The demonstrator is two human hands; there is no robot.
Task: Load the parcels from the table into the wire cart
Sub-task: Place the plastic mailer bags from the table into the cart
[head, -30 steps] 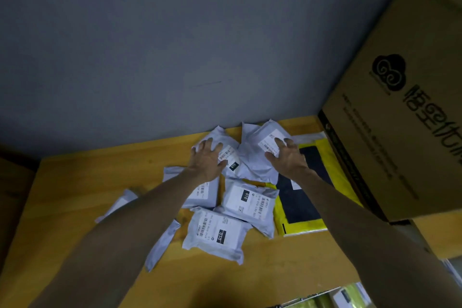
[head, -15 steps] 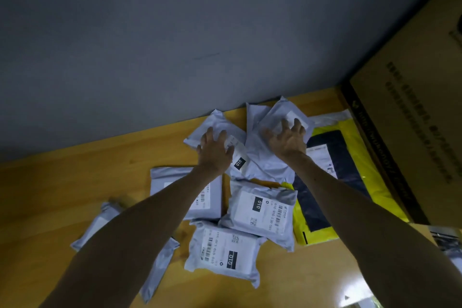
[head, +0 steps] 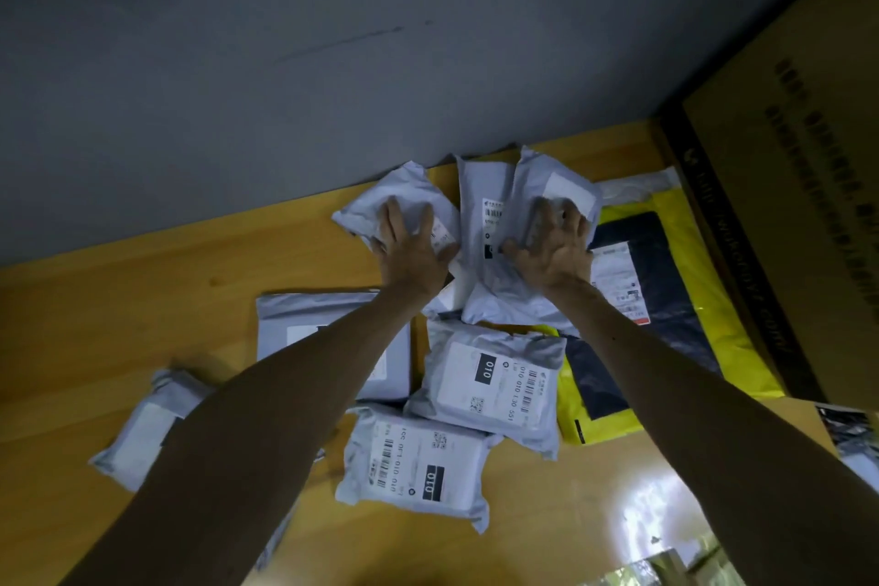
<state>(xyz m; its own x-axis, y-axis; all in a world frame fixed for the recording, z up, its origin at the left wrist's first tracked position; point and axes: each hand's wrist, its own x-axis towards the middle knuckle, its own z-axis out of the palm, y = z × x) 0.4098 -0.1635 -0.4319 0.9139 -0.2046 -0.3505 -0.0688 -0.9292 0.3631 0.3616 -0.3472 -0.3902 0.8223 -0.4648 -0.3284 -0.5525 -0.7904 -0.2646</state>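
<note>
Left hand [head: 411, 252] and right hand [head: 554, 252], fingers [head: 394, 217] spread, are pressing far grey parcels [head: 404, 190]; all are lying unloaded on the tabletop [head: 142, 300], wire cart unseen.

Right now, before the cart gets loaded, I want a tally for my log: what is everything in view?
Grey plastic mailer parcels: at least seven, grey with white labels, piled mid-table toward the wall.
Yellow-and-black plastic mailer: one, flat at the pile's right, partly under grey parcels.
Brown cardboard box: one, printed, at the right edge.
Wooden table: one, yellow-brown, under everything.
Wall: grey, behind the table.
Left hand: fingers spread on the far-left grey parcel.
Right hand: fingers spread on the far-right grey parcel.
</note>
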